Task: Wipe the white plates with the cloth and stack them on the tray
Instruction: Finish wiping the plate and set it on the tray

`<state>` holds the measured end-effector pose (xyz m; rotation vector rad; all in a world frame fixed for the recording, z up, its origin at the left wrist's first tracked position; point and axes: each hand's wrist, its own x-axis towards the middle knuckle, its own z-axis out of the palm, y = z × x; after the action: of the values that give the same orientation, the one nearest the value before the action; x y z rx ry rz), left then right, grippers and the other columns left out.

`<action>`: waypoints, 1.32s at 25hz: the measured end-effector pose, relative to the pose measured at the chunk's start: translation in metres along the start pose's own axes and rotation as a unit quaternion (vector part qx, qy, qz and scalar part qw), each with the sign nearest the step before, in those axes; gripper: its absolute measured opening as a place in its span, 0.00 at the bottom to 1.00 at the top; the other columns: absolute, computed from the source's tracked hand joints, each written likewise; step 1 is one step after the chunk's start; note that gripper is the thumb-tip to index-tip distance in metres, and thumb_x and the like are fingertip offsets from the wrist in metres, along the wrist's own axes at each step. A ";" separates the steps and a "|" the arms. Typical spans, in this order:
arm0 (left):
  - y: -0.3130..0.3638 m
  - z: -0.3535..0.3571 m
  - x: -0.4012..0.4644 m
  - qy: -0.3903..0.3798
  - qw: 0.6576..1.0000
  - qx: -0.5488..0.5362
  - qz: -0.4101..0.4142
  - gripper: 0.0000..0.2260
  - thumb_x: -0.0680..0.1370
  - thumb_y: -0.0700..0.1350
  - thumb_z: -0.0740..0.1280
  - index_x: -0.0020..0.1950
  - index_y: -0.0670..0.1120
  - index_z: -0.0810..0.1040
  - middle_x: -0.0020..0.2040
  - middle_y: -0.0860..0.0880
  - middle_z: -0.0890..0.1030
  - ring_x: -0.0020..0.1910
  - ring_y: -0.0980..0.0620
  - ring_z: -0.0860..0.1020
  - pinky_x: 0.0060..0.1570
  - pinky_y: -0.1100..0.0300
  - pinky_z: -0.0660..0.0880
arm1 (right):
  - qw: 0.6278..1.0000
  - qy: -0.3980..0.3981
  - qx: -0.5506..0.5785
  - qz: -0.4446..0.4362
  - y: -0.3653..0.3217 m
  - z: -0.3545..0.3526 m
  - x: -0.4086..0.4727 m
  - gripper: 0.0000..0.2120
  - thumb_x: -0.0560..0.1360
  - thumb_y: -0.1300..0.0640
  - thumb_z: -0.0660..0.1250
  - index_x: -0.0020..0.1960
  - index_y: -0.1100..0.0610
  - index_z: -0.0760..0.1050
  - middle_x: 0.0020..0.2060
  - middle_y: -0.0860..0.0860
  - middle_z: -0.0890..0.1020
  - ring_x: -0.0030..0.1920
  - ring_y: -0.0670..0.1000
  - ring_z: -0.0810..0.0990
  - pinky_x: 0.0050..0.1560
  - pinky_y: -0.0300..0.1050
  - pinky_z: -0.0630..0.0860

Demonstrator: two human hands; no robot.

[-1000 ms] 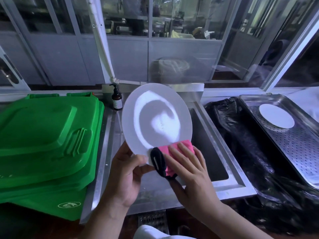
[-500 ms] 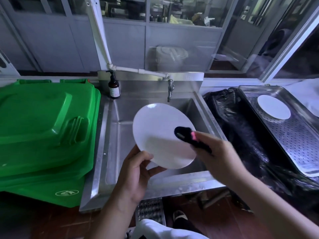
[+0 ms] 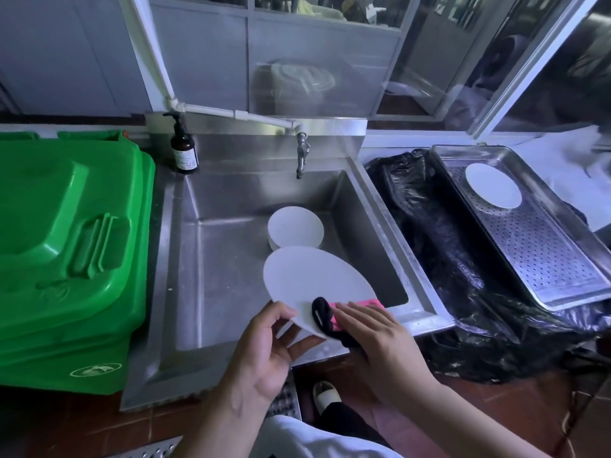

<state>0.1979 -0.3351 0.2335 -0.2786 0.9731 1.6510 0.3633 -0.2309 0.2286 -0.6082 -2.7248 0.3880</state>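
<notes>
The left hand [image 3: 264, 352] pinches the near rim of a plate [image 3: 314, 279] over the sink [image 3: 211, 259]. The right hand [image 3: 380, 338] presses a cloth [image 3: 330, 312] on that rim, fingers fairly straight. In the sink lies a stack of plates [image 3: 295, 230]. The tray [image 3: 542, 246] at right holds one plate [image 3: 493, 190]. Half a second ago the held plate was steeper and the cloth sat mid-plate; now it lies flatter, with the cloth at its near edge.
</notes>
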 end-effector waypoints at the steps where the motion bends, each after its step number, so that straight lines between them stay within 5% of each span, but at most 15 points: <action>1: 0.000 0.003 0.002 0.010 1.000 -0.006 -0.013 0.09 0.76 0.33 0.64 0.52 0.37 0.83 0.44 0.41 0.86 0.43 0.45 0.84 0.39 0.48 0.85 | 1.000 0.024 -0.005 -0.003 0.001 -0.002 0.002 0.28 0.64 0.69 0.73 0.63 0.55 0.81 0.58 0.47 0.84 0.58 0.52 0.83 0.59 0.48 0.79; 6: 0.006 0.017 0.016 0.030 0.999 -0.023 -0.033 0.07 0.77 0.38 0.68 0.53 0.38 0.81 0.48 0.39 0.84 0.42 0.45 0.84 0.37 0.50 0.84 | 1.000 0.001 -0.010 -0.015 0.007 -0.013 0.020 0.21 0.65 0.70 0.70 0.53 0.52 0.81 0.42 0.43 0.84 0.43 0.50 0.82 0.45 0.37 0.74; 10: 0.026 0.044 0.023 -0.023 0.998 0.060 0.017 0.15 0.75 0.47 0.72 0.59 0.43 0.81 0.55 0.42 0.82 0.55 0.45 0.80 0.60 0.47 0.79 | 0.990 0.045 0.091 0.097 0.025 -0.027 0.046 0.15 0.71 0.65 0.70 0.54 0.49 0.83 0.30 0.39 0.75 0.29 0.45 0.74 0.29 0.36 0.67; 12: 0.047 0.062 0.026 -0.067 0.987 0.131 0.057 0.22 0.71 0.49 0.74 0.63 0.44 0.81 0.56 0.44 0.81 0.58 0.47 0.78 0.64 0.49 0.74 | 0.916 0.065 0.316 0.237 0.037 -0.038 0.064 0.08 0.73 0.65 0.73 0.50 0.55 0.84 0.29 0.43 0.75 0.26 0.44 0.71 0.29 0.41 0.68; 13: 0.057 0.068 0.030 -0.069 0.975 0.184 0.100 0.24 0.69 0.49 0.75 0.64 0.45 0.81 0.58 0.46 0.81 0.58 0.49 0.78 0.63 0.52 0.73 | 0.836 0.062 0.456 0.297 0.043 -0.045 0.071 0.07 0.73 0.67 0.72 0.49 0.58 0.83 0.31 0.49 0.79 0.28 0.48 0.75 0.30 0.47 0.74; 14: 0.068 0.072 0.034 -0.051 0.954 0.247 0.160 0.24 0.69 0.47 0.75 0.65 0.47 0.81 0.60 0.48 0.81 0.60 0.52 0.77 0.62 0.55 0.72 | 0.756 0.056 0.557 0.339 0.049 -0.051 0.073 0.08 0.73 0.68 0.71 0.50 0.60 0.83 0.36 0.55 0.83 0.33 0.53 0.80 0.34 0.54 0.78; 16: 0.086 0.068 0.044 0.015 0.903 0.339 0.263 0.26 0.70 0.47 0.75 0.69 0.52 0.78 0.65 0.51 0.78 0.65 0.56 0.75 0.63 0.57 0.68 | 0.659 0.028 0.655 0.368 0.068 -0.058 0.073 0.11 0.73 0.66 0.71 0.55 0.62 0.82 0.49 0.60 0.85 0.46 0.60 0.84 0.44 0.64 0.81; 18: 0.099 0.055 0.049 0.002 0.907 0.346 0.239 0.31 0.69 0.50 0.75 0.72 0.54 0.75 0.64 0.52 0.78 0.64 0.55 0.75 0.62 0.51 0.71 | 0.611 -0.018 0.706 0.357 0.086 -0.059 0.071 0.18 0.73 0.63 0.73 0.62 0.62 0.79 0.57 0.62 0.83 0.56 0.64 0.83 0.53 0.69 0.79; 20: 0.098 0.047 0.047 -0.103 0.941 0.292 0.141 0.35 0.66 0.51 0.79 0.72 0.52 0.75 0.63 0.46 0.81 0.59 0.48 0.79 0.54 0.45 0.78 | 0.580 -0.057 0.742 0.330 0.104 -0.060 0.072 0.24 0.70 0.58 0.75 0.65 0.62 0.77 0.61 0.63 0.81 0.61 0.65 0.80 0.60 0.69 0.76; 23: 0.089 0.048 0.036 -0.227 0.939 0.241 0.091 0.33 0.63 0.50 0.83 0.67 0.51 0.80 0.61 0.42 0.83 0.56 0.43 0.82 0.47 0.44 0.83 | 0.541 -0.111 0.786 0.278 0.122 -0.058 0.082 0.32 0.62 0.55 0.83 0.63 0.64 0.79 0.59 0.62 0.82 0.59 0.62 0.82 0.57 0.59 0.80; 27: 0.081 0.067 0.028 -0.214 0.944 0.210 0.136 0.33 0.58 0.42 0.85 0.62 0.52 0.84 0.58 0.44 0.85 0.55 0.43 0.84 0.47 0.49 0.83 | 0.528 -0.163 0.789 0.270 0.138 -0.058 0.094 0.28 0.65 0.57 0.81 0.61 0.67 0.80 0.57 0.64 0.83 0.57 0.62 0.83 0.55 0.54 0.80; 31: 0.072 0.076 0.030 -0.180 0.940 0.233 0.175 0.31 0.63 0.35 0.75 0.65 0.53 0.82 0.62 0.43 0.83 0.60 0.43 0.82 0.53 0.46 0.81 | 0.609 -0.122 0.686 0.380 0.158 -0.058 0.109 0.14 0.73 0.64 0.73 0.58 0.64 0.81 0.54 0.62 0.84 0.52 0.61 0.84 0.56 0.58 0.81; 33: 0.064 0.084 0.030 -0.157 0.931 0.267 0.194 0.31 0.64 0.34 0.76 0.65 0.54 0.81 0.62 0.43 0.83 0.61 0.45 0.81 0.54 0.48 0.81 | 0.645 -0.092 0.619 0.438 0.170 -0.062 0.109 0.07 0.76 0.66 0.70 0.53 0.62 0.81 0.43 0.58 0.87 0.46 0.60 0.84 0.50 0.57 0.80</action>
<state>0.1562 -0.2552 0.2955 0.5632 1.2340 1.6332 0.3541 -0.0215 0.2564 -1.3202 -1.3488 2.2875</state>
